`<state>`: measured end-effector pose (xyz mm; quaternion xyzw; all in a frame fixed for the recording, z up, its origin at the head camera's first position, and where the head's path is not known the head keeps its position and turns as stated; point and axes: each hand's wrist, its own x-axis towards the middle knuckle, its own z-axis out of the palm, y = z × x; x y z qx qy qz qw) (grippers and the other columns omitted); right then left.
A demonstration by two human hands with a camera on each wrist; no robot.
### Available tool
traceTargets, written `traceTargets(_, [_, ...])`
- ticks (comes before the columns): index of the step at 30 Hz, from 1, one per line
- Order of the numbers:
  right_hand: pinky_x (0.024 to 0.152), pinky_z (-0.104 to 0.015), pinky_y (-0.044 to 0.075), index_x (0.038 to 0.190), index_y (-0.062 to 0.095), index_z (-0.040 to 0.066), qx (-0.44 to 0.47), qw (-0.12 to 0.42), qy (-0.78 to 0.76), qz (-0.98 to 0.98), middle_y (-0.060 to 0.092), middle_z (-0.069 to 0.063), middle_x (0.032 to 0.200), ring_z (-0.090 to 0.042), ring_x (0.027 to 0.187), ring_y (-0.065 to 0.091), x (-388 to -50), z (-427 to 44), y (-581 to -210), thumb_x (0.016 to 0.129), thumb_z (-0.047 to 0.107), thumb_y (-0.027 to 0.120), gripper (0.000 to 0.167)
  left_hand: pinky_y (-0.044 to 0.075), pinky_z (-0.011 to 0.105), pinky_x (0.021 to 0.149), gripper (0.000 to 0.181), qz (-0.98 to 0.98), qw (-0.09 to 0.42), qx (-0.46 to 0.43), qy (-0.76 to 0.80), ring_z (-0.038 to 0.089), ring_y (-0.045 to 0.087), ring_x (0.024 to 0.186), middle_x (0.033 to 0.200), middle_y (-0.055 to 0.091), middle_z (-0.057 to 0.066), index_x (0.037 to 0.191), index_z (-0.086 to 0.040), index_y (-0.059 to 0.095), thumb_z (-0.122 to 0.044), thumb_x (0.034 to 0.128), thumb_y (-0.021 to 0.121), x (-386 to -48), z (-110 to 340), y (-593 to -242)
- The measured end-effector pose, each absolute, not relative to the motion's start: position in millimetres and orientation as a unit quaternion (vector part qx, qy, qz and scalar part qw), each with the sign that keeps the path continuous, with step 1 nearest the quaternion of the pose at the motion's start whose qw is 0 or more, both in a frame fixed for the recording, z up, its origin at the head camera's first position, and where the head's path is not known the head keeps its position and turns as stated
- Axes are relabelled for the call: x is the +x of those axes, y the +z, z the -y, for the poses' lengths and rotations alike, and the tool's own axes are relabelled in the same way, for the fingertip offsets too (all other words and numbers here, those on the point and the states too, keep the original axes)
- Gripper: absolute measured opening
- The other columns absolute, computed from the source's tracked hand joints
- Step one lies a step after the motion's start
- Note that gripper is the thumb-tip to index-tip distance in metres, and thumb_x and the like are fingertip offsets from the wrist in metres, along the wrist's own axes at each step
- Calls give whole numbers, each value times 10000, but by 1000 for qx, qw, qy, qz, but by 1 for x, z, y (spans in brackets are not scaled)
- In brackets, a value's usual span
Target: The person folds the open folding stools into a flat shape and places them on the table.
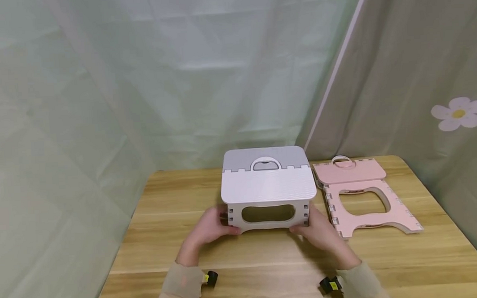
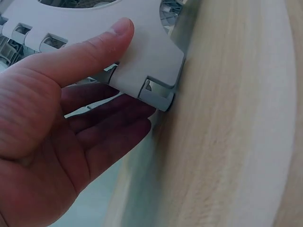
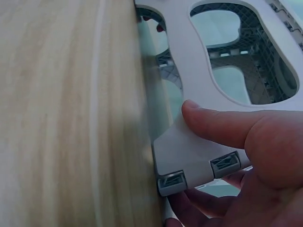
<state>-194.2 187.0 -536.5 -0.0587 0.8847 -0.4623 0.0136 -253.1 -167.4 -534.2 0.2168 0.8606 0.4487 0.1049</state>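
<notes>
Here's the left hand, thumb extended, fingers tucked behind, and the right hand mirrors that very grip!

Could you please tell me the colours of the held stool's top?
The stool top is grey behind, white in front; the head view shows it best.

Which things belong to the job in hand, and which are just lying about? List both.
In the job: white-and-grey stool; left hand and right hand, both holding it.
Apparently just lying about: pink stool, untouched on the table.
</notes>
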Motion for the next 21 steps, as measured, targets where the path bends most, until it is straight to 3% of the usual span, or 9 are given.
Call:
traceTargets(6, [1106,-618,436,1418,440,43,-42,25,-467,-883,672,-179,1299,-410,1280,600,-194,-189,-535,869,157,895,722,586,380,872,599,-870,106,205,436,161,706,984,1099,756,1,1205,-54,717,-330,759,1007,-256,169,-533])
traceTargets(21, [1134,-617,413,1442,531,65,-72,20,-456,-887,665,-144,1374,-381,1339,575,-197,-189,-537,919,133,854,619,592,389,856,672,-874,116,192,431,176,701,984,1126,726,39,1280,-8,641,-317,793,986,-251,167,-529])
